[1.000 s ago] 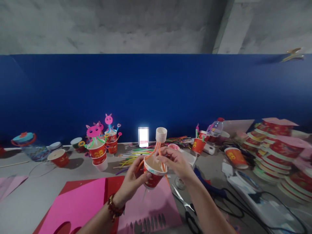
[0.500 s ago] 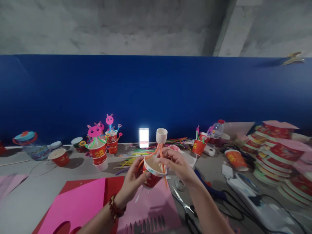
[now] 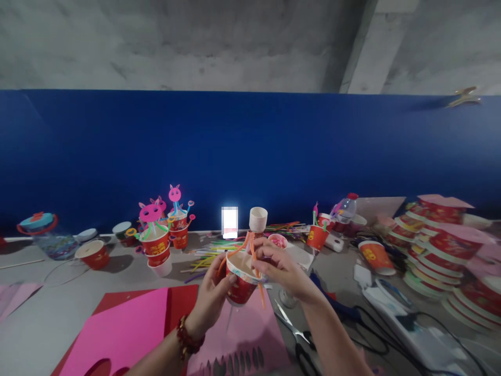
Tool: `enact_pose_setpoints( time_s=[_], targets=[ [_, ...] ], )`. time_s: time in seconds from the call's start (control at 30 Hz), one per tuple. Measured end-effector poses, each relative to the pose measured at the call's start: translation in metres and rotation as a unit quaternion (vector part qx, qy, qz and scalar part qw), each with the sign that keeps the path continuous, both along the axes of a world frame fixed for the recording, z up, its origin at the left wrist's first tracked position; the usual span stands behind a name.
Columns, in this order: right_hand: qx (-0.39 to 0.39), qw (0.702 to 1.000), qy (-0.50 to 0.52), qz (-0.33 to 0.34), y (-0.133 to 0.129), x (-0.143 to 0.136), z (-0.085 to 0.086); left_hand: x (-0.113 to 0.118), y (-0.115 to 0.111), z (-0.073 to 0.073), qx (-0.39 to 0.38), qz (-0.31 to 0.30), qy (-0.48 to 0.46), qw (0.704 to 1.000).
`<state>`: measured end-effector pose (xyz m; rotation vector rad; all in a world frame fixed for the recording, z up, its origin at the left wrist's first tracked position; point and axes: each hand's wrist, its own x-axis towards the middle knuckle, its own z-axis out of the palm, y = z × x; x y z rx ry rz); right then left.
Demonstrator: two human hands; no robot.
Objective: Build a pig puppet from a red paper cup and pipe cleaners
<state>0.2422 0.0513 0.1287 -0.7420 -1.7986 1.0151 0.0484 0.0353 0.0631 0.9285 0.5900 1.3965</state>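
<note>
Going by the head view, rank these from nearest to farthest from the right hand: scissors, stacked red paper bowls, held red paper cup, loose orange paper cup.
From the right hand:
1. Held red paper cup, right beside it, in the left hand
2. Scissors, just below
3. Loose orange paper cup, to the right
4. Stacked red paper bowls, far right

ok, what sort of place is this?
Likely a paper-craft workspace: bright pink paper and scissors lie out, and paper-cup figures with pink animal-like heads stand in the left half of the view.
</note>
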Motion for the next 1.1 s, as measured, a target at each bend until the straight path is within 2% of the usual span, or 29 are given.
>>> enact_pose_setpoints(
  time_s=[0.27, 0.57, 0.73, 0.8, 0.87, 0.97, 1.1],
  targets=[
    [-0.012, 1.0, 0.004, 0.016, -0.002, -0.001, 0.005, 0.001, 0.0, 0.006, 0.0, -0.019, -0.02, 1.0],
    [0.01, 0.999, -0.033, 0.02, -0.001, 0.004, 0.004, -0.002, 0.004, -0.001, -0.016, -0.029, -0.019, 0.999],
    [0.001, 0.997, -0.026, 0.077, -0.005, 0.019, 0.008, -0.003, 0.006, 0.0, -0.022, -0.023, -0.022, 0.999],
    [0.024, 0.996, -0.035, 0.083, -0.007, 0.024, 0.009, -0.003, 0.006, 0.001, -0.015, -0.02, -0.015, 1.0],
    [0.076, 0.992, -0.09, 0.054, -0.01, 0.025, 0.01, -0.003, 0.006, 0.002, -0.009, -0.019, -0.011, 1.0],
    [0.156, 0.968, -0.199, -0.001, -0.017, 0.02, 0.01, -0.003, 0.005, 0.001, -0.013, -0.02, -0.016, 1.0],
    [0.237, 0.937, -0.247, -0.074, -0.03, 0.005, -0.002, -0.007, -0.001, -0.003, 0.002, -0.027, -0.017, 0.999]
  ],
)
